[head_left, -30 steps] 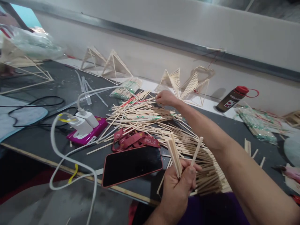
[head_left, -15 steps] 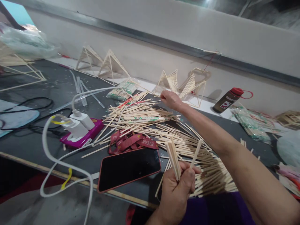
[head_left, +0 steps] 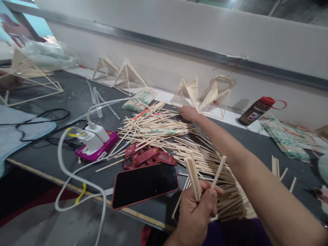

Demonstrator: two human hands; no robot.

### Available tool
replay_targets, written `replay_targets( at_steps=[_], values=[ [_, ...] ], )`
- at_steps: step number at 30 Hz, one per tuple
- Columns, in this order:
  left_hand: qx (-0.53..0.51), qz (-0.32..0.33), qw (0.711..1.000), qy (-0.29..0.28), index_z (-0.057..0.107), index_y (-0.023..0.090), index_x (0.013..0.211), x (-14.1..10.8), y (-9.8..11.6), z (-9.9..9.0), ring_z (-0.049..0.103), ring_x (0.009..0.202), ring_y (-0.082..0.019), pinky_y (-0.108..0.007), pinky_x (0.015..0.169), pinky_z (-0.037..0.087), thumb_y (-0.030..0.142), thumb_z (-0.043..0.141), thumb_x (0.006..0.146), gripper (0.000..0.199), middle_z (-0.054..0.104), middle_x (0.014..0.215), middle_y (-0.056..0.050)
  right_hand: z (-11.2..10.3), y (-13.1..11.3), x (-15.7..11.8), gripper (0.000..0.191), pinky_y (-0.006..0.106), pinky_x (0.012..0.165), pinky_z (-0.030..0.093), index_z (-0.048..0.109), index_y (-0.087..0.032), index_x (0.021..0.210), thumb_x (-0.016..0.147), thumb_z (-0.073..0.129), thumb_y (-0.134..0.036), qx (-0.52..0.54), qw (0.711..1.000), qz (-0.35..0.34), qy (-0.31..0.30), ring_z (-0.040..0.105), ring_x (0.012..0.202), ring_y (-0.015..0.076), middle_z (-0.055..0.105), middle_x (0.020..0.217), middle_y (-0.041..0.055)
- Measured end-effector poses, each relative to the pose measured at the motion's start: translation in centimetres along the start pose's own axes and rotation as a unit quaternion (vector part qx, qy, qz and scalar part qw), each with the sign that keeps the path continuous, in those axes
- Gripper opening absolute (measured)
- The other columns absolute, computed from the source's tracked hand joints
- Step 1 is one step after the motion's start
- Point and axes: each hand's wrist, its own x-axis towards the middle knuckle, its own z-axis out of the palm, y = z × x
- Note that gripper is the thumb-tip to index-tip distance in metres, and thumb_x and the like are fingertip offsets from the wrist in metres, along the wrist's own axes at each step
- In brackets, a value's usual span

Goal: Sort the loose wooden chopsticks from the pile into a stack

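My left hand (head_left: 196, 208) is closed around a small bundle of plain chopsticks (head_left: 192, 176), their ends pointing up. One more chopstick (head_left: 218, 172) stands apart from the bundle, pinched by the thumb. My right hand (head_left: 189, 113) reaches across to the far edge of a large loose pile of chopsticks (head_left: 159, 126). Its fingers are curled down at the ends of some sticks; what they grip, if anything, is hidden. Under my right forearm, more chopsticks (head_left: 230, 198) lie in rough rows.
A phone (head_left: 146, 186), a red lanyard (head_left: 146, 155) and a purple power strip (head_left: 98, 150) with white cables lie left. Stick frames (head_left: 188, 90) line the wall. A bottle (head_left: 256, 111) and wrapped chopstick packs (head_left: 285, 140) stand right. Someone's hand (head_left: 10, 81) is at far left.
The view has shifted slightly, so things appear further right. My right hand has come down at the pile's far edge, and the stick seen by it earlier no longer shows there. My left hand keeps its bundle.
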Motion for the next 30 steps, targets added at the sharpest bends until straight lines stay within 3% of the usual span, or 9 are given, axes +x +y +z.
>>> replay_targets(
  at_steps=[6,10,14,17,20,24,30],
  values=[
    [-0.001,-0.001,1.000,-0.007,0.068,0.013,0.081,0.0,0.0,0.0,0.027,0.045,-0.004,-0.020,0.045,0.019,0.055,0.065,0.078,0.041,0.036,0.048,0.006,-0.2,1.9,-1.5,0.029,0.031,0.078,0.046,0.067,-0.015,0.106,0.088,0.046,-0.022,0.047,0.998,0.013,0.029,0.062,0.102,0.0267,0.067,0.112,0.0157],
    [-0.001,-0.004,1.000,-0.004,0.067,0.013,0.080,0.0,0.2,0.1,0.027,0.046,-0.004,-0.020,0.046,0.019,0.055,0.066,0.078,0.042,0.036,0.048,0.006,-0.7,1.4,-1.9,0.027,0.029,0.080,0.044,0.066,-0.014,0.105,0.087,0.048,-0.022,0.091,0.995,0.005,0.035,0.062,0.099,0.0233,0.068,0.108,0.0140],
    [0.007,-0.011,1.000,0.005,0.066,0.013,0.080,0.0,0.2,0.1,0.026,0.045,-0.004,-0.019,0.045,0.018,0.057,0.065,0.077,0.044,0.035,0.049,0.006,-1.6,0.4,-3.2,0.034,0.027,0.080,0.042,0.060,-0.013,0.113,0.086,0.055,-0.033,0.134,0.986,0.004,0.097,0.059,0.099,0.0202,0.065,0.113,0.0124],
    [0.013,-0.011,1.000,0.008,0.066,0.013,0.081,0.0,0.2,0.1,0.026,0.045,-0.004,-0.019,0.045,0.017,0.057,0.064,0.078,0.044,0.036,0.049,0.005,-1.7,0.0,-5.6,0.039,0.026,0.075,0.042,0.063,-0.015,0.106,0.089,0.049,-0.048,0.145,0.988,-0.040,0.024,0.061,0.092,0.0199,0.066,0.106,0.0098],
    [0.012,-0.007,1.000,0.001,0.066,0.013,0.080,0.1,0.0,0.0,0.025,0.044,-0.004,-0.019,0.044,0.016,0.055,0.064,0.079,0.042,0.035,0.048,0.006,-1.1,-0.1,-8.6,0.051,0.028,0.075,0.042,0.058,-0.016,0.115,0.089,0.044,-0.057,0.126,0.988,-0.084,-0.021,0.061,0.099,0.0226,0.062,0.117,0.0128],
    [0.012,-0.008,1.000,0.015,0.066,0.013,0.080,0.2,0.0,0.1,0.025,0.044,-0.004,-0.019,0.044,0.015,0.055,0.066,0.077,0.042,0.035,0.047,0.006,-0.7,-0.5,-11.7,0.049,0.029,0.069,0.042,0.052,-0.015,0.121,0.089,0.046,-0.052,0.098,0.992,-0.056,-0.062,0.063,0.098,0.0264,0.065,0.114,0.0147],
    [0.031,-0.002,0.997,0.064,0.065,0.013,0.078,0.3,0.3,0.6,0.026,0.045,-0.004,-0.018,0.043,0.015,0.054,0.070,0.074,0.042,0.037,0.049,0.005,-2.1,0.2,-13.4,0.034,0.028,0.057,0.033,0.062,-0.018,0.104,0.092,0.039,-0.040,0.102,0.986,-0.069,-0.114,0.064,0.084,0.0238,0.070,0.099,0.0126]
  ],
)
